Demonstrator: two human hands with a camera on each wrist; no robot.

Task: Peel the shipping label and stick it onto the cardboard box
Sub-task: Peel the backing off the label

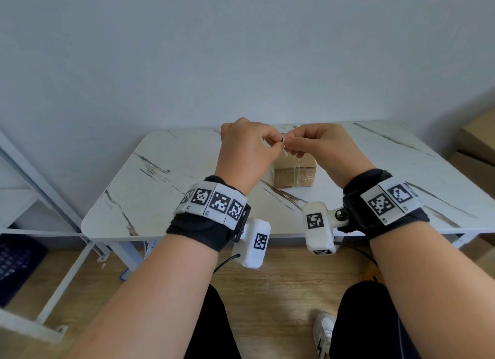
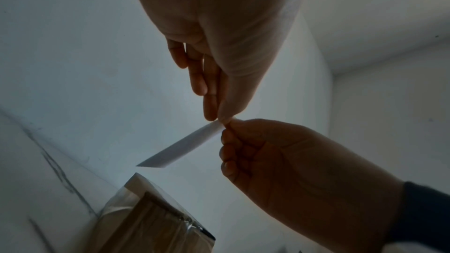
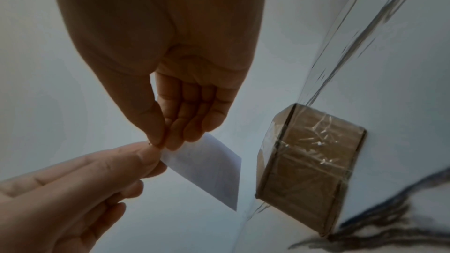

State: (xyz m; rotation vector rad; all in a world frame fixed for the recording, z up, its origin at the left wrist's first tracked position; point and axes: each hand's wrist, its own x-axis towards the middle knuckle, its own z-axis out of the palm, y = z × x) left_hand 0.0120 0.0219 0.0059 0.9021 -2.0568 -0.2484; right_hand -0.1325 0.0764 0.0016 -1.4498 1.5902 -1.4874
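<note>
Label [image 3: 207, 168] is between my two hands, above the table [image 1: 160, 187], and it touches nothing else. My left hand [image 1: 245, 155] pinches its upper corner with thumb and forefinger, and my right hand [image 1: 320, 147] pinches the same corner from the other side, so the fingertips [image 3: 155, 139] of both hands almost meet there. The other fingers of both hands are curled in. From this pinch the white label hangs down and away, free in the air, and its far end points toward the cardboard box [image 1: 294, 172].

The box stands on the marble-pattern table, below and a little beyond my hands, apart from the label. It is brown and clear tape [image 3: 314, 141] goes around it. I cannot tell whether the backing is separated from the label already.
</note>
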